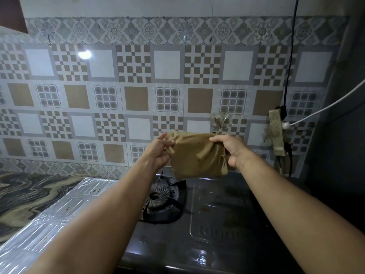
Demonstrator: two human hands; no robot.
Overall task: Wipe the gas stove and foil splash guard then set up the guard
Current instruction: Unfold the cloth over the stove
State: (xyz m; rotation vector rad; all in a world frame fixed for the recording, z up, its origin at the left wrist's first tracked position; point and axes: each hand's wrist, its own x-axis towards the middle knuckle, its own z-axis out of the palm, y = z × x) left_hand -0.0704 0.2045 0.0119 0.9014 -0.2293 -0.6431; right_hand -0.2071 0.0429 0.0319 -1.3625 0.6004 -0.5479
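A tan cloth (195, 155) hangs stretched in the air above the back of the black glass gas stove (217, 224). My left hand (160, 150) pinches its upper left corner and my right hand (229, 148) grips its upper right edge. Below the cloth sits the stove's burner (161, 198) with its black pan support. The silver foil splash guard (65, 210) lies flat on the counter just left of the stove, partly hidden by my left forearm.
A marbled counter (25, 192) runs off to the left. Patterned wall tiles (136, 97) stand behind the stove. At the right hang a dirty power strip (276, 133), a black cable (290, 56) and a white cable (324, 107). A dark wall closes the right side.
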